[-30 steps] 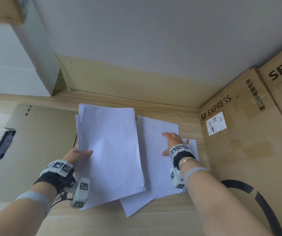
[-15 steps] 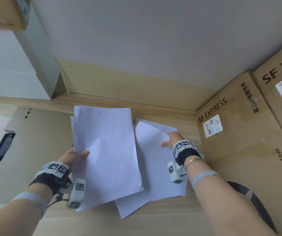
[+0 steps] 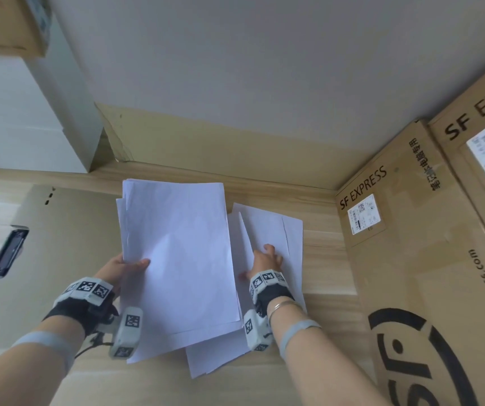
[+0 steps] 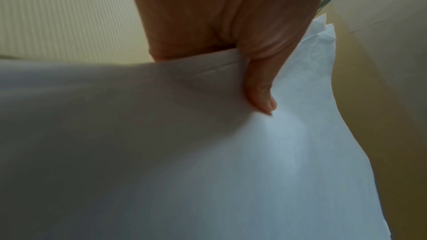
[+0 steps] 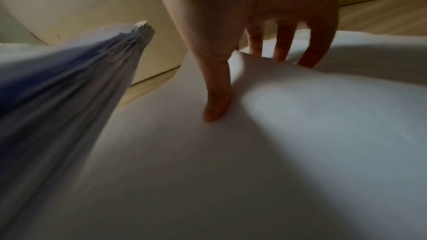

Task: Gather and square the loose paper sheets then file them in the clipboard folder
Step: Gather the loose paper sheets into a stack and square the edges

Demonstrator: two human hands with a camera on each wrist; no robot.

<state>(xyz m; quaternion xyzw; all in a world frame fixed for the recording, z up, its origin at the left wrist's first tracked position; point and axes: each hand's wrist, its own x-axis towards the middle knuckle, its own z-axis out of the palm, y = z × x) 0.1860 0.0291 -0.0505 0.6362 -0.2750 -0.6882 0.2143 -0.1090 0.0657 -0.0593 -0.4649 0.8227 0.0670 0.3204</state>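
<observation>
Left hand [image 3: 118, 269] pinched a stack of sheets [image 3: 176, 253] at its left edge, thumb on top. Right hand [image 3: 264, 260] gripped loose sheets [image 3: 292, 238] lying on the wooden table [image 3: 320, 256], thumb above and fingers curled beneath the top one.

SF Express cardboard boxes [image 3: 428, 259] stand right; a phone [image 3: 8, 253] lies left.

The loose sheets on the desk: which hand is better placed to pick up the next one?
The right hand, probably. It already rests on the loose sheets, thumb and fingers lifting a sheet edge. The left hand is busy: it grips the gathered stack, thumb on top.
</observation>
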